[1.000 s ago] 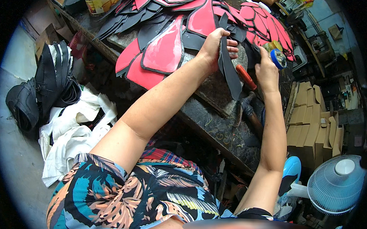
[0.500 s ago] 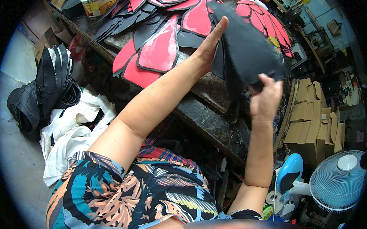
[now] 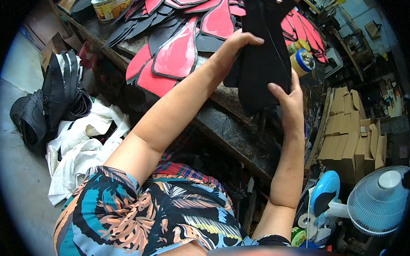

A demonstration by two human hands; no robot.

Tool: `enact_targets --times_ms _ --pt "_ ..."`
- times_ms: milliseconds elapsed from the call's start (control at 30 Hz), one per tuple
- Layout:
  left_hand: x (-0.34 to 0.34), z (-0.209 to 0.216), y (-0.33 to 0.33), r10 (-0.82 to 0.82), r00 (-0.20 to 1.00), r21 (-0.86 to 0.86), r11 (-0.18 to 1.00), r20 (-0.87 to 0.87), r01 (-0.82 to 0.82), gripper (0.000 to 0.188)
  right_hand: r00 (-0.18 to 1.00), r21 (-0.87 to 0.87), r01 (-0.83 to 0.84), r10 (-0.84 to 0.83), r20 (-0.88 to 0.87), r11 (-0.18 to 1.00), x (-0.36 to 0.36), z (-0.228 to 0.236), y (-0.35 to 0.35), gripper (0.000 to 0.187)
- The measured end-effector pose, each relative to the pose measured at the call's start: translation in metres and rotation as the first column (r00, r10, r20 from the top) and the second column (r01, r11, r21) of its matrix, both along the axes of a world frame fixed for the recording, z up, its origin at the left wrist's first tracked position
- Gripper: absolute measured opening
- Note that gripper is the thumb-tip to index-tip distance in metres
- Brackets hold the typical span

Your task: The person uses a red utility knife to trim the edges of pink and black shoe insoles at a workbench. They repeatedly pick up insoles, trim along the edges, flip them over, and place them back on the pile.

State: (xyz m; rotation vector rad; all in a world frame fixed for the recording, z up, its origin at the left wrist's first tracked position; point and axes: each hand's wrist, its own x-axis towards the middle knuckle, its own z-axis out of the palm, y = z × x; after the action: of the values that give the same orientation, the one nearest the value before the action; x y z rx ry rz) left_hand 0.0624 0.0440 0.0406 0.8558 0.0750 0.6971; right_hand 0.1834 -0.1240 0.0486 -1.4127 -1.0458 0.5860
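Both my hands hold up a long black flexible piece with a seam-like line down it, possibly a shoe upper. On its left edge, my left hand has its thumb across the near face, the other fingers out of sight behind it. Lower down, my right hand grips the right edge, thumb in front. Pink sole-shaped pieces with black rims lie beyond my left forearm, next to a stack of black pieces.
A yellow tub stands far left on the worn table; an open jar is right of my hands. Folded cardboard boxes and a fan are at right. White cloth and black pieces sit at left.
The black piece has swung from a slanted, blurred position to nearly upright, its plain dark face toward me. My left thumb now lies over it, and the jar has come into sight.
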Motion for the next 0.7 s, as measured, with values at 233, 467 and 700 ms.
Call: enact_targets --times_ms 233,467,700 --pt "-0.030 0.048 -0.007 0.297 0.955 0.738 0.643 0.005 -0.204 0.052 0.967 0.231 0.044 0.016 -0.255 0.972 -0.001 -0.003 0.003 0.040" --pt "-0.041 0.028 -0.032 0.571 0.814 0.908 0.391 -0.108 -0.154 0.050 0.994 0.037 -0.090 0.088 0.069 0.995 -0.013 -0.016 0.008 0.051" --pt "-0.033 0.027 -0.044 0.301 0.950 0.604 0.744 0.078 -0.285 0.040 0.998 0.238 0.009 -0.023 0.059 0.971 -0.026 -0.018 0.014 0.052"
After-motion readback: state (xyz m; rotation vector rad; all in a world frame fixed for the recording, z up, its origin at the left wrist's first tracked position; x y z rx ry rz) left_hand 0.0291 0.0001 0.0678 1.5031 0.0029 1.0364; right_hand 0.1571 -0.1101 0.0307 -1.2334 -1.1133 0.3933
